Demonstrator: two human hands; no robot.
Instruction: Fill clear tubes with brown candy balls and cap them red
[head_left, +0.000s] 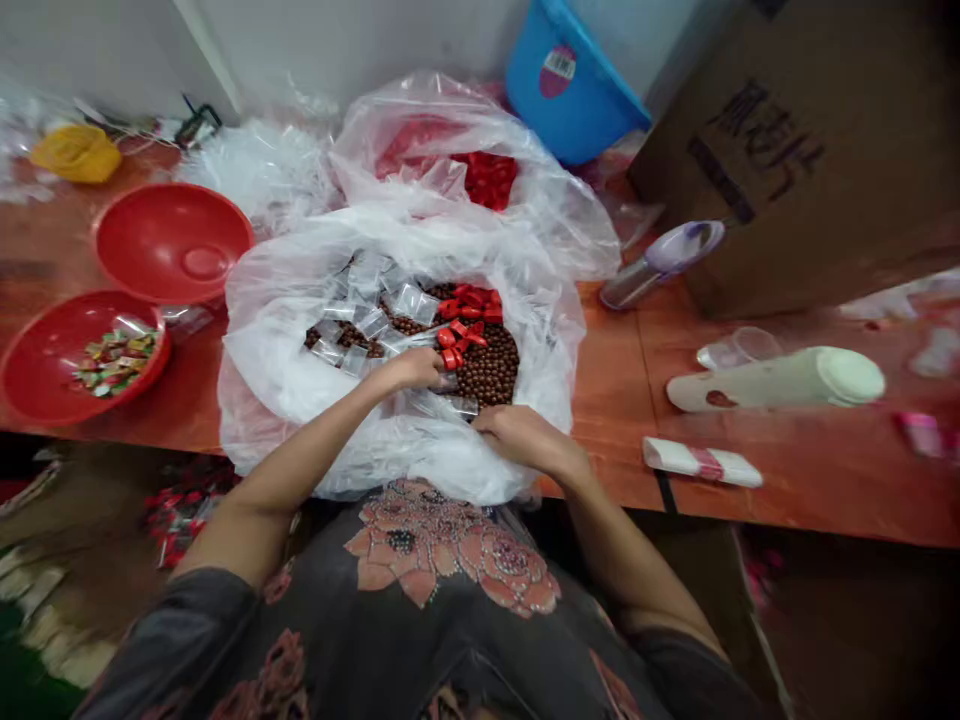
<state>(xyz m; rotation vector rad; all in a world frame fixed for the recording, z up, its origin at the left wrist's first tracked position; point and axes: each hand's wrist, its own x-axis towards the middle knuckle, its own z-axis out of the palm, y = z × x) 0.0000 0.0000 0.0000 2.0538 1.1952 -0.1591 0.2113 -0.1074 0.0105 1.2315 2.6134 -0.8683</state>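
A large white plastic bag (292,290) lies spread wide on the table in front of me. Inside it are small brown balls (487,370), red wrapped pieces (469,305) and several small clear packets (371,322). My left hand (416,368) reaches over the bag's middle, fingers drawn together beside the red pieces; what they hold is hidden. At the near edge of the balls, my right hand (517,435) is closed, its fingertips at the end of a small clear packet (463,406). Slight blur softens both hands.
Two red bowls (176,215) stand at the left, the nearer one holding wrapped candies (116,360). Behind are a bag of red pieces (491,180) and a blue bucket (570,100). At right are a cardboard box (810,190), a purple-rimmed scoop (660,262), a pale roll (772,382) and a banded white bundle (701,462).
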